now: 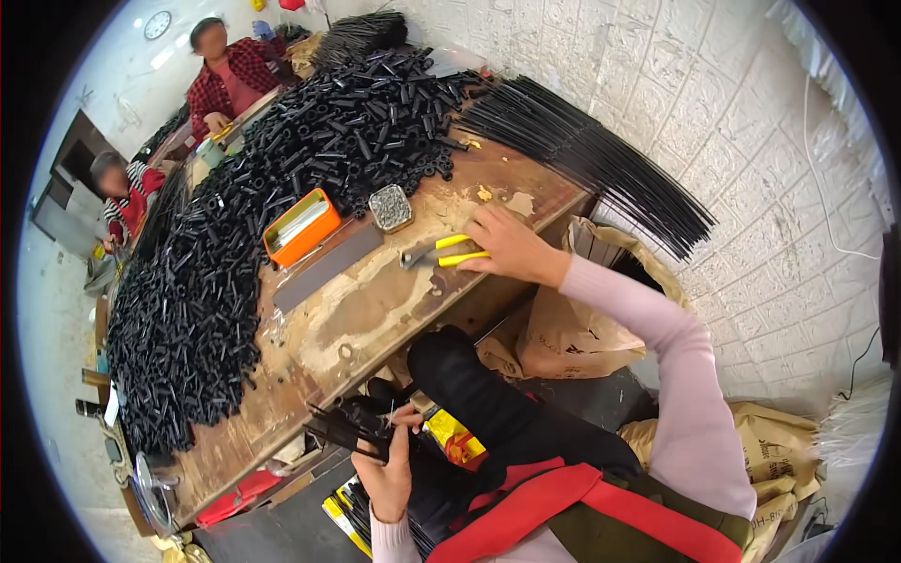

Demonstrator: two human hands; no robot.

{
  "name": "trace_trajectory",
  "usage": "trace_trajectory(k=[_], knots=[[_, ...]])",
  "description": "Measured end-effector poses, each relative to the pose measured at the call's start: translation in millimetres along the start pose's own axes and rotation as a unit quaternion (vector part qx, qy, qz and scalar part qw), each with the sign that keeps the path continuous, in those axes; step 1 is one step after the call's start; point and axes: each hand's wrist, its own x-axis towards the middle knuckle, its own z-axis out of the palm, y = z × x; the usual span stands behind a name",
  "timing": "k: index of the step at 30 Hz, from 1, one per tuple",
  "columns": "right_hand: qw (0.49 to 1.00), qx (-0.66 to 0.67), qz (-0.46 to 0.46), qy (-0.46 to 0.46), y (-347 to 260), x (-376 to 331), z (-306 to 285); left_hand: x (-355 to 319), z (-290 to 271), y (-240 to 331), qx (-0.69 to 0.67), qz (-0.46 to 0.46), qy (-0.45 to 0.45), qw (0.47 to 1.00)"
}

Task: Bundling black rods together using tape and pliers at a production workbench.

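My right hand (511, 246) is closed around the yellow handles of a pair of pliers (452, 260), held above the near edge of the wooden table (375, 310). The pliers' dark jaws point left. Lower down, in front of my lap, my left hand (387, 479) grips a cluster of black slotted plastic parts (352, 427). A thin, pale pin or wire shows by its fingertips. Left of the pliers stand a small clear tub of tiny metal pieces (390, 206) and an orange box (324, 228) with thin metal rods inside. A flat grey strip (328, 266) lies beside them.
A large heap of black tube pieces (310, 141) covers the table's far and left side. Long black rods (582, 150) overhang its right end. An open brown paper bag (582, 328) stands below. Two people sit beyond, one in red checks (235, 84), one in stripes (131, 202).
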Motion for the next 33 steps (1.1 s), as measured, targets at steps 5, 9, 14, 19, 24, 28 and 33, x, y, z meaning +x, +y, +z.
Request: trace_trajectory(k=[5, 9, 14, 19, 24, 28, 33], knots=[[0.961, 0.268, 0.061, -0.007, -38.3, -9.0, -7.7, -40.8, -16.0, 14.3, 0.039, 0.054, 0.018, 0.998], [0.696, 0.692, 0.158, -0.112, -110.1, -49.0, -48.4, -52.9, -15.4, 13.2, -0.016, 0.021, 0.009, 1.0], [0.658, 0.579, 0.26, -0.405, -179.8, -51.5, -113.0, -59.7, -23.6, -24.9, -0.243, 0.047, -0.1, 0.964], [0.799, 0.458, 0.12, -0.371, -196.3, -64.8, -106.8, -73.1, -16.8, -24.7, -0.306, 0.066, -0.046, 0.949], [0.835, 0.462, 0.04, -0.295, -213.6, -72.7, -108.2, -81.9, -21.3, -25.8, -0.284, 0.021, 0.004, 0.959], [0.868, 0.423, -0.064, -0.254, -220.4, -77.2, -102.3, -80.8, -22.0, -20.6, -0.259, 0.013, 0.011, 0.966], [0.851, 0.437, -0.059, -0.285, -223.1, -72.1, -94.5, -80.2, -18.6, -18.9, -0.266, 0.018, -0.052, 0.962]])
